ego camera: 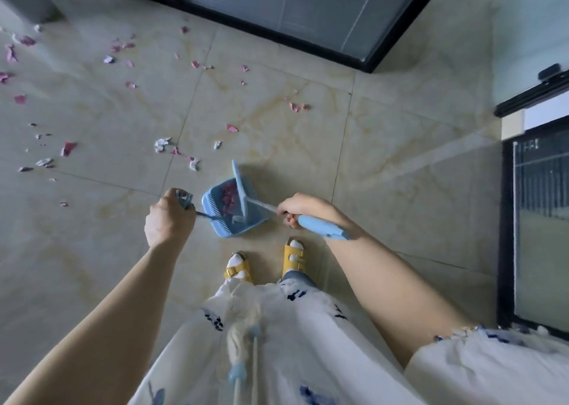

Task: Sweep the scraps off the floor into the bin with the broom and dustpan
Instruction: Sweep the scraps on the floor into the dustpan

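Centrally, left hand (169, 216) grasps dustpan (215, 203) handle, bracing it low; right hand (300, 209) fingers (288, 219) clench broom (320, 227), raking scraps (229, 196) in; more lie upper left.

White garment (301, 343), blue print, pale-blue beaded cords (237, 374) at 6 o'clock; yellow buckled sandals (294, 258), white socks (235, 260) at 12 o'clock.

The person is reaching both bare forearms forward and down. The left hand (171, 216) is curling its fingers round the dustpan handle (184, 200), knuckles up. The right hand (303, 210) is gripping the broom handle (323, 227), its forearm angling inward.
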